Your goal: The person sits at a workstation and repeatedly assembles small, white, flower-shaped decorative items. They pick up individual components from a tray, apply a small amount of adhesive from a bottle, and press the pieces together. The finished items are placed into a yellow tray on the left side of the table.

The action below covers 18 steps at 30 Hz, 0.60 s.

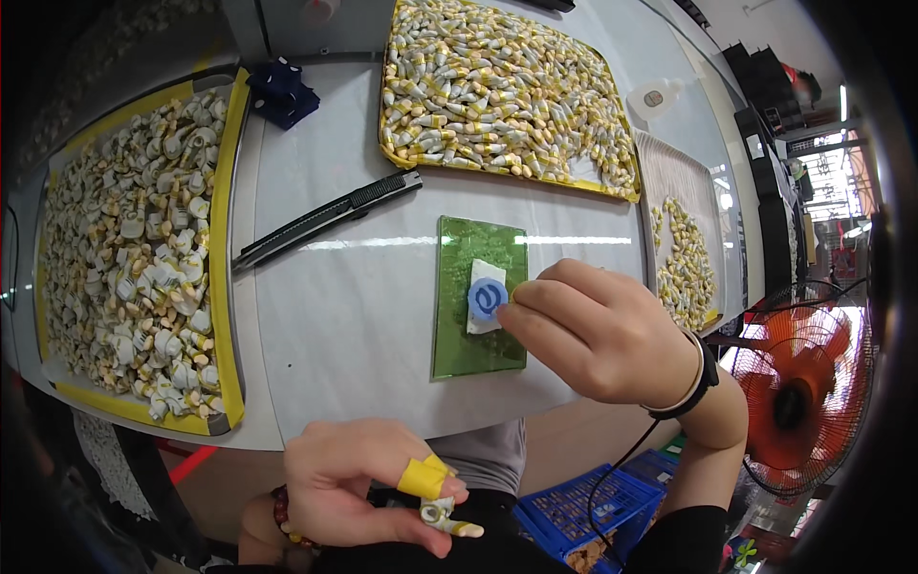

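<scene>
My right hand (612,335) is closed in a pinch, its fingertips at the edge of a blue round disc (489,299) with a pale mark. Beneath the disc lies a white pad (488,271) on a green glass plate (454,349). Lower down, beyond the table's near edge, my left hand (359,478) pinches a small wrapped tube (438,515), white and yellow with a beige tip. Yellow tape (421,477) is wrapped around a finger of that hand.
A black utility knife (330,220) lies left of the plate. Trays of small wrapped pieces stand at left (234,239), far side (535,187) and right (645,163). Dark blue pieces (284,94) lie at the back. A blue crate (593,507) and an orange fan (801,402) are below right.
</scene>
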### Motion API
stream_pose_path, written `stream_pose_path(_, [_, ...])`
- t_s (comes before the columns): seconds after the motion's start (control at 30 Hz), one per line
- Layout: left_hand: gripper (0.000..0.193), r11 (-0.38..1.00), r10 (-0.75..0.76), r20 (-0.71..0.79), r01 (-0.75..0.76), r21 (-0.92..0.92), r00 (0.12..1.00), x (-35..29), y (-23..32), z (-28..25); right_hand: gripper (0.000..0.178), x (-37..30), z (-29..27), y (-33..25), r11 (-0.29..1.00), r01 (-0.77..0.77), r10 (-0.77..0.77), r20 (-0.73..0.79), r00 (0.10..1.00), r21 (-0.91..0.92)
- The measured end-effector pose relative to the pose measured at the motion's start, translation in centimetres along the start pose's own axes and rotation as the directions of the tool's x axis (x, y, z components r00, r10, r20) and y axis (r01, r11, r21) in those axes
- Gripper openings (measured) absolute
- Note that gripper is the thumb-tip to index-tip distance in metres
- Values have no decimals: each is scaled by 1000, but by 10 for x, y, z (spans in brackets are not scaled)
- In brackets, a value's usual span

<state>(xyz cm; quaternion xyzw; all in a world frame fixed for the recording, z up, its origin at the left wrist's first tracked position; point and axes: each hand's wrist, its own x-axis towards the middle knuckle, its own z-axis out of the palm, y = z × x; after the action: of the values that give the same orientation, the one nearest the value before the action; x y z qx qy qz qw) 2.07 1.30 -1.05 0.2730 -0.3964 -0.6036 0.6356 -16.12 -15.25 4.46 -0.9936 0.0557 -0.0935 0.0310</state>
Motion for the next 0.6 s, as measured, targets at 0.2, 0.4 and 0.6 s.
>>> stream_pose_path(0.2, [42, 927, 34, -80, -1, 375, 996, 2, 6, 6, 19, -4, 3, -2, 996, -42, 49, -90, 995, 81])
stream_pose_path(0.4, [46, 773, 231, 99, -244, 585, 968, 5, 5, 5, 16, -7, -15, -44, 631, -103, 372, -184, 910, 769])
stream_pose_path(0.6, [47, 747, 218, 121, -245, 618, 969, 5, 8, 10, 17, -13, -12, -64, 607, -142, 459, -199, 866, 782])
